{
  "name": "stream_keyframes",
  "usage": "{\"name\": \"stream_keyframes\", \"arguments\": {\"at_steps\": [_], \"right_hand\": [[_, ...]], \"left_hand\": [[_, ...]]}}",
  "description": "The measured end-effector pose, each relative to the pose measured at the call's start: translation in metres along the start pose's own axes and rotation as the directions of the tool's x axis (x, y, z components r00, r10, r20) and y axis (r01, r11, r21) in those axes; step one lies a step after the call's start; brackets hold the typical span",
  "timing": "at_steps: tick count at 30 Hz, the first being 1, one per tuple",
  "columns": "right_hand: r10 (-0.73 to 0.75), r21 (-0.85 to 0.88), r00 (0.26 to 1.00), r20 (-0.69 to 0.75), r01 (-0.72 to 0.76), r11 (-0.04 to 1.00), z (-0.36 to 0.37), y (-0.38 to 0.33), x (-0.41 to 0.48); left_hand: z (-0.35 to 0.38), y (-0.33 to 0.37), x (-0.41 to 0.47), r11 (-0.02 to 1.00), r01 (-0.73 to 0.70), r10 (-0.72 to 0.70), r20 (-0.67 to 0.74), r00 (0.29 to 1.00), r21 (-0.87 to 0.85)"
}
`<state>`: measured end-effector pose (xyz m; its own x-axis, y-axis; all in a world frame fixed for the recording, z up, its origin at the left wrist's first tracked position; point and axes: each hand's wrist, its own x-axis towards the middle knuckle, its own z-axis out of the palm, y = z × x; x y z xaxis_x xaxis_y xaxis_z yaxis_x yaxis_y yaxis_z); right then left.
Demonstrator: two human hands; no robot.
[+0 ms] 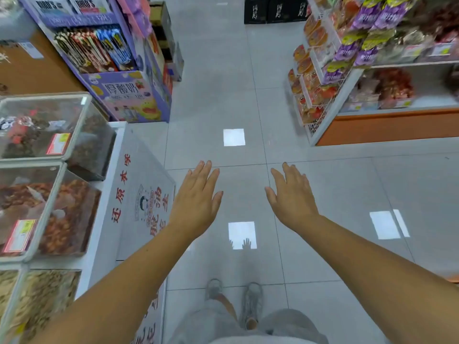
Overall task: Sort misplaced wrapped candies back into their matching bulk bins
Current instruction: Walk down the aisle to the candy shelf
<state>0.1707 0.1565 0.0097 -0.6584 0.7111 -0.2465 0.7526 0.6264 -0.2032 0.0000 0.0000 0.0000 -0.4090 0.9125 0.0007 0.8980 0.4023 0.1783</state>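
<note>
My left hand (197, 194) and my right hand (291, 194) are both held out flat over the grey tiled aisle floor, palms down, fingers straight, holding nothing. Clear plastic bulk bins stand at the left: a top bin (82, 120) with dark and red wrapped candies, a middle bin (53, 194) with brown-orange wrapped pieces, and a lower bin (22, 289) with pale tan pieces. The left hand hovers to the right of the bins, apart from them. No candy is in either hand.
The bins sit on a white stand (139, 175) with red lettering. A purple display rack (129, 95) stands behind it, with a cardboard box at far left. A snack shelf with a wire rack (320, 95) lines the right side. My shoes (233, 301) show below.
</note>
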Motion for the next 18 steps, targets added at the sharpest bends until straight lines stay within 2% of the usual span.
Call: {"name": "stream_keyframes", "arguments": {"at_steps": [7, 12, 18], "right_hand": [[-0.027, -0.009, 1.0, 0.009, 0.027, 1.0, -0.006, -0.014, 0.072], [-0.026, -0.01, 1.0, -0.016, 0.026, 1.0, -0.019, -0.041, 0.169], [0.05, 0.01, 0.999, -0.009, -0.05, 0.999, -0.044, -0.078, 0.296]], "left_hand": [[-0.007, -0.032, 0.066, 1.0, 0.027, -0.027, -0.042, 0.999, 0.001], [-0.005, -0.086, 0.152, 0.999, 0.023, -0.024, -0.057, 0.998, -0.025], [-0.02, -0.157, 0.274, 0.998, -0.01, 0.009, -0.009, 1.0, -0.058]]}}
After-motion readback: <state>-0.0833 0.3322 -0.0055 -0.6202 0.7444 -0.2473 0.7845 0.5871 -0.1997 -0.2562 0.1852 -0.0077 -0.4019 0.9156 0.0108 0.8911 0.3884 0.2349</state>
